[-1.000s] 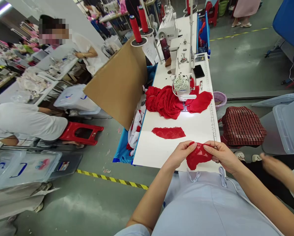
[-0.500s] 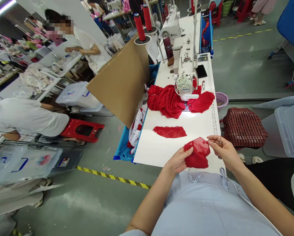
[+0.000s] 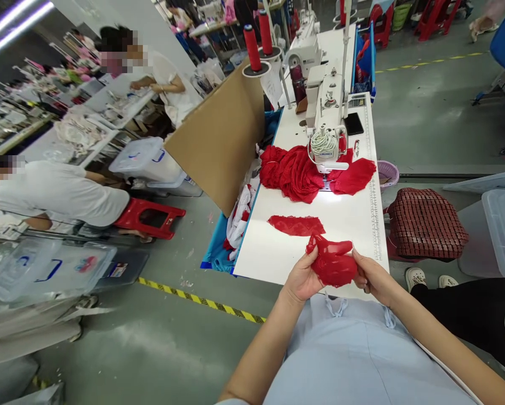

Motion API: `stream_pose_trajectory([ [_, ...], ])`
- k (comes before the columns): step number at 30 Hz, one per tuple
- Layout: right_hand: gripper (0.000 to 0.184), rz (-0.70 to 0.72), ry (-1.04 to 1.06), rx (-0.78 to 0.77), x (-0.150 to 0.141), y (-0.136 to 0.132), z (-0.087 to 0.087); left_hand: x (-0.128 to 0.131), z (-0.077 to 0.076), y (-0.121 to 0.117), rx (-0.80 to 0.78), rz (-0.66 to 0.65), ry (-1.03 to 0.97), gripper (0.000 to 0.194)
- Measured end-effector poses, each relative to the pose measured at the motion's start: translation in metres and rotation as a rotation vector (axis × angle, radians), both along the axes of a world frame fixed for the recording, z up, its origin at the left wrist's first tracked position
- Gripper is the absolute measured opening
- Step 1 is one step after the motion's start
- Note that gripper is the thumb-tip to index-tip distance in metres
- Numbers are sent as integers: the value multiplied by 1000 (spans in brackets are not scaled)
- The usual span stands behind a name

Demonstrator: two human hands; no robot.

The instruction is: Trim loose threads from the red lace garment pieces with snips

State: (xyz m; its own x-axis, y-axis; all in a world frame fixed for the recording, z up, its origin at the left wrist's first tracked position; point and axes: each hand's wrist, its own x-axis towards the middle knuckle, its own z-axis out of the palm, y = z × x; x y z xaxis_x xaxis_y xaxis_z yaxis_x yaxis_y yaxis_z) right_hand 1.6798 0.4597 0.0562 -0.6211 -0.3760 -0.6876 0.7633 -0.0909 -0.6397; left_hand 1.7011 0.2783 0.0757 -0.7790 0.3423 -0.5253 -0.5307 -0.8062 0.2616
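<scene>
Both my hands hold a small piece of red lace fabric (image 3: 333, 261) over the near edge of the white sewing table (image 3: 277, 253). My left hand (image 3: 302, 278) pinches its left end, fingers closed. My right hand (image 3: 372, 277) grips its right side from below. A flat red lace strip (image 3: 296, 225) lies on the table just beyond. Further back a heap of red fabric (image 3: 294, 171) sits under the white sewing machine (image 3: 330, 121).
A cardboard sheet (image 3: 218, 140) leans at the table's left. A blue bin with white and red cloth (image 3: 235, 225) hangs beside the table. A red woven-seat stool (image 3: 429, 222) and plastic tubs (image 3: 503, 225) stand right. Other people work at left; someone in black sits at right.
The lace piece went from stretched between both hands to bunched up; my hands have shifted slightly left and closer together, and the camera view has moved a little to the left.
</scene>
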Motion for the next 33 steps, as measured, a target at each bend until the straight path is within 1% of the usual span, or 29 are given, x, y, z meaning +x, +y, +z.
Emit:
stream_pose_trajectory([
  [2, 53, 15, -68, -112, 2, -3, -1, 0, -3, -2, 28, 34, -39, 26],
  [3, 53, -13, -82, -166, 2, -3, -1, 0, -5, -3, 36, 56, -48, 28],
  [5, 48, -118, -80, -251, 2, -4, 1, -1, -9, -6, 49, 107, -51, 31],
  [9, 43, -353, -65, -310, -3, 0, 4, -3, -19, -10, 50, 193, -33, 34],
  [11, 43, -410, -40, -313, -4, 2, 2, -3, -24, -11, 37, 213, -25, 35],
  [16, 38, -442, 16, -280, -3, 5, -3, -3, -35, -13, 28, 211, -27, 37],
  [23, 42, -519, -51, -307, -4, 7, -8, -4, -37, -10, 48, 223, -39, 41],
  [29, 43, -520, -19, -263, -2, 9, -12, -7, -37, 0, 3, 295, -148, 23],
  [31, 43, -525, -2, -249, -2, 10, -13, -8, -38, 4, -13, 299, -162, 20],
  [33, 43, -525, 22, -238, -2, 11, -13, -9, -38, 9, -28, 276, -137, 20],
])
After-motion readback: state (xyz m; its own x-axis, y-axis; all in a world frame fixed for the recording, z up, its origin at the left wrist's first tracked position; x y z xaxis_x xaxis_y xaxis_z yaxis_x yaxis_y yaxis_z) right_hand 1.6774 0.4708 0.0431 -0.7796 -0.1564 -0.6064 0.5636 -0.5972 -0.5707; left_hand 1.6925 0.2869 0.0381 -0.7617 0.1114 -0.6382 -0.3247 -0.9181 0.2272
